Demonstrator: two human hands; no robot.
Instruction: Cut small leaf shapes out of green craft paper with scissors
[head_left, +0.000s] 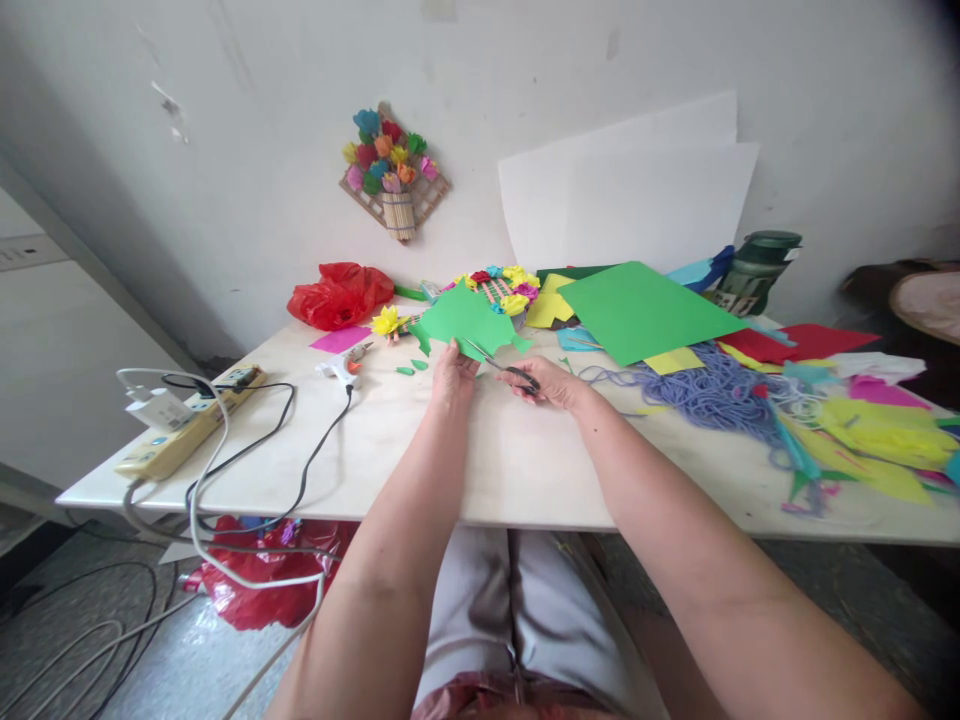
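Observation:
My left hand (454,374) pinches the lower edge of a green sheet of paper (465,316) with a ragged cut outline, held just above the table. In my right hand (546,382) is a pair of scissors (525,380) with dark handles. Their blades point left and reach the paper's lower edge, close to my left fingers. Small green paper leaves (412,368) lie on the table left of my left hand. Behind the sheet, partly hidden by it, is a craft piece with colourful paper flowers (516,285).
A glue gun (343,368) with its cord and a power strip (187,425) occupy the left side. To the right lie a larger green sheet (649,312), tangled purple yarn (697,395) and paper scraps. A red plastic bag (339,296) and a dark green bottle (757,272) stand at the back.

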